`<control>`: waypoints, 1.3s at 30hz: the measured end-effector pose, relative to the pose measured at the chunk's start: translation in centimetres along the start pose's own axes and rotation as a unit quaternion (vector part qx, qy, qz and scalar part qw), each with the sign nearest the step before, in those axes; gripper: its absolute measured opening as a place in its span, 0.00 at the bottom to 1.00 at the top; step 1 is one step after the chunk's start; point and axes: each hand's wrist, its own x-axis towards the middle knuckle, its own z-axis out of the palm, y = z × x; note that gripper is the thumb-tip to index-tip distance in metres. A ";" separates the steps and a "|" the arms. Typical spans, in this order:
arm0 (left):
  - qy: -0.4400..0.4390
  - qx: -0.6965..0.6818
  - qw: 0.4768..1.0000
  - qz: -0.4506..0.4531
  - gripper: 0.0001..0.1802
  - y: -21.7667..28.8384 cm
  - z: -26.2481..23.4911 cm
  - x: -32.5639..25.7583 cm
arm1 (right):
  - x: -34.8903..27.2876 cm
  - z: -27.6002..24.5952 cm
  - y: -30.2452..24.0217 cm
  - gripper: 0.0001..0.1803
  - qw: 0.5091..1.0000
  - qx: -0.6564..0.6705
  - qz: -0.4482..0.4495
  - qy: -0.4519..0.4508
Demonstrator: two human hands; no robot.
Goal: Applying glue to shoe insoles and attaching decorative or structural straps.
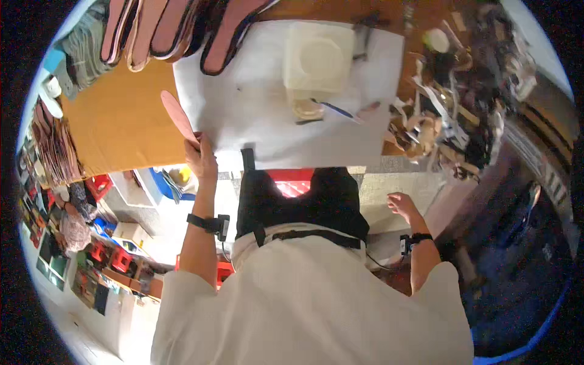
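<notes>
My left hand (202,159) grips the lower end of a pink insole (176,114), thumb and fingers closed round it. The insole points up and to the left, over the edge between the orange-brown table top and a white sheet. Away from the table, to the right of my lap, hangs my right hand (401,205). Its fingers are loosely curled, with nothing visible in them. On the white sheet (243,91) stands a cream plastic container (319,58). Nearer me lies a slim dark-blue tool (333,109), like a pen or knife, beside a small yellowish tub (307,108).
Pink insoles with dark edges (231,36) lie at the far left of the sheet. Grey insoles (88,52) and a stack of reddish ones (55,146) line the left edge. Offcut strips (435,121) are heaped on the right. A person (76,228) is at the left.
</notes>
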 end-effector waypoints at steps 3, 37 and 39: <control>0.031 0.001 0.999 0.024 0.15 -1.9 0.5 0.3 | 3.3 0.5 -1.8 0.17 0.999 -0.044 -0.010 -0.013; 0.071 -0.227 0.943 0.234 0.19 -3.0 1.1 -4.2 | 5.2 6.5 -6.1 0.18 0.782 -0.328 -0.436 0.302; 0.046 -0.260 0.897 0.354 0.20 -3.8 2.6 -6.1 | 1.8 7.6 -7.3 0.19 0.746 -0.317 -0.494 0.314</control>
